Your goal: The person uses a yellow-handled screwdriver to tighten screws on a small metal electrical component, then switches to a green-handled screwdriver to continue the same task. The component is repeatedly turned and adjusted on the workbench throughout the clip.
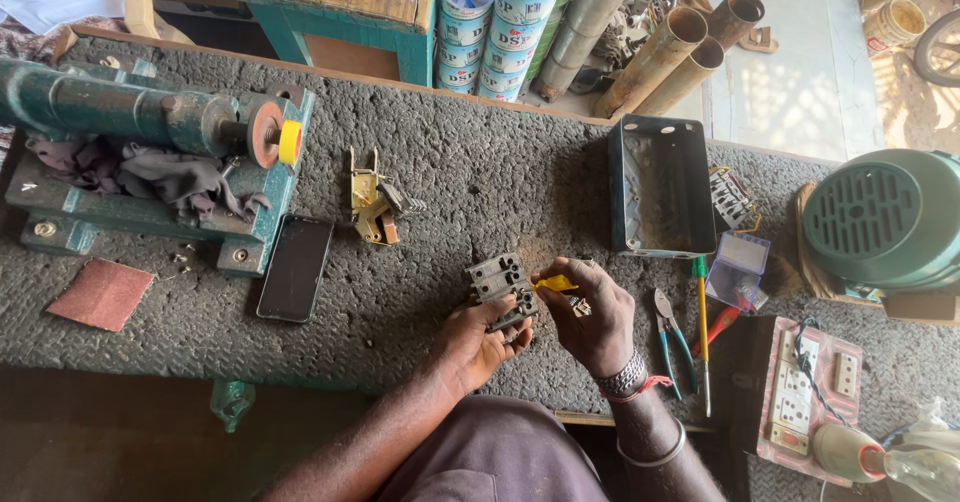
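A grey ribbed plastic switch block (500,292) is being gripped by the left hand (478,340) near the bench's near edge, while a small yellow piece (555,283) is being pinched by the right hand (597,314) (green-handled pliers (672,340) are lying just right).

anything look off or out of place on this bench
Mostly ordinary workshop clutter. Two things stand out: a dark phone lies flat right against the green machine's base, and a rag is bunched up on that base. The left hand holds a grey switch block; the right hand pinches a yellow piece.
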